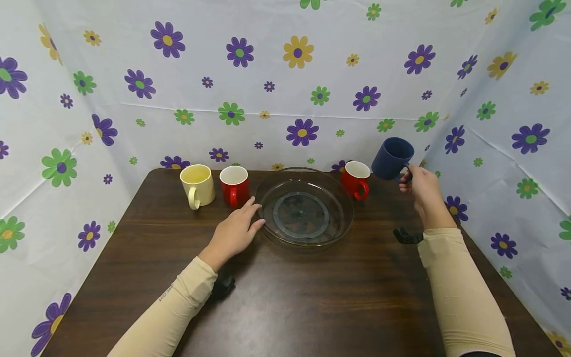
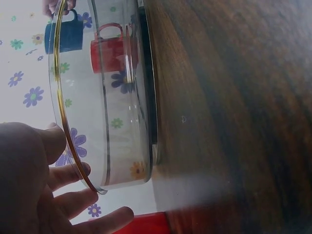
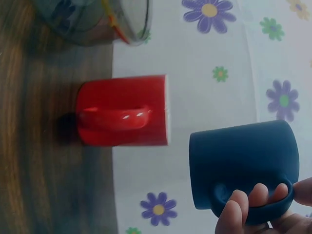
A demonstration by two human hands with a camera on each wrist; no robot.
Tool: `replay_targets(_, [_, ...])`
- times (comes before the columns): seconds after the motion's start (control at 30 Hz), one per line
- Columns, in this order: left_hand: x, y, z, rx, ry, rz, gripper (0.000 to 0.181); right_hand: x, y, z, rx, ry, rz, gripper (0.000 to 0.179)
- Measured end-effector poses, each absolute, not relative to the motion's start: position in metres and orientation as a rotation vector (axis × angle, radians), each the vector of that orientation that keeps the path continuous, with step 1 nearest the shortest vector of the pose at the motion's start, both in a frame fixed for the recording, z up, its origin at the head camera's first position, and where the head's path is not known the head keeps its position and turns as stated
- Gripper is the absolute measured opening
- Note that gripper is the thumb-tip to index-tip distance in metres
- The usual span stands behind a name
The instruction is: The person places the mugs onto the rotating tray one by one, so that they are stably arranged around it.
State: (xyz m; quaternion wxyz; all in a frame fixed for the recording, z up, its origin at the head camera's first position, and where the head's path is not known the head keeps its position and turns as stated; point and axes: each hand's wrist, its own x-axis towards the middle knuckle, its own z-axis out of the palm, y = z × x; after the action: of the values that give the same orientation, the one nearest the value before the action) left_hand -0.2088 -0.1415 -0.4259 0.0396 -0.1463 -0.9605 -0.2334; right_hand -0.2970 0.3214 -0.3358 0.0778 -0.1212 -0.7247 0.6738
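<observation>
A dark blue mug [image 1: 389, 159] hangs above the table's back right, its mouth up and slightly tilted. My right hand [image 1: 424, 191] grips it by the handle, with fingers [image 3: 258, 195] curled through the loop in the right wrist view. At the middle back, a round clear glass dish [image 1: 308, 238] stands on the table. My left hand [image 1: 234, 233] is at the dish's left rim, its fingers spread and loosely extended; in the left wrist view the fingertips [image 2: 80, 170] meet the gold-tinted rim. Whether they press on it, I cannot tell.
A red mug [image 1: 351, 183] with a white inside stands right of the dish, below the blue mug. Left of the dish are another red mug [image 1: 234, 191] and a pale yellow mug [image 1: 202, 191]. Flower-printed cloth [image 1: 276, 89] walls the dark wooden table [image 1: 303, 302] at back and sides.
</observation>
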Motion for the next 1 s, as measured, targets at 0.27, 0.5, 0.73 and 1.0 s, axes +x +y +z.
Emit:
replay_targets(0.27, [-0.208,-0.140,-0.425,-0.444,-2.936,-0.709,0.053,-0.292,0.303,-0.320,-0.282,-2.147,2.073,0.034])
replay_targets(0.5, [-0.207,-0.140,-0.422,-0.446,-2.952,-0.692,0.054,-0.287,0.287,-0.312,-0.181,-2.142,2.179,0.037])
replay_targets(0.73, [-0.206,-0.140,-0.420,-0.446,-2.963,-0.689,0.054,-0.289,0.275,-0.311,-0.131,-2.251,2.119,0.035])
replay_targets(1.0, [-0.204,-0.140,-0.419,-0.458,-2.958,-0.687,0.054,-0.291,0.256,-0.314,-0.037,-2.339,2.106,0.035])
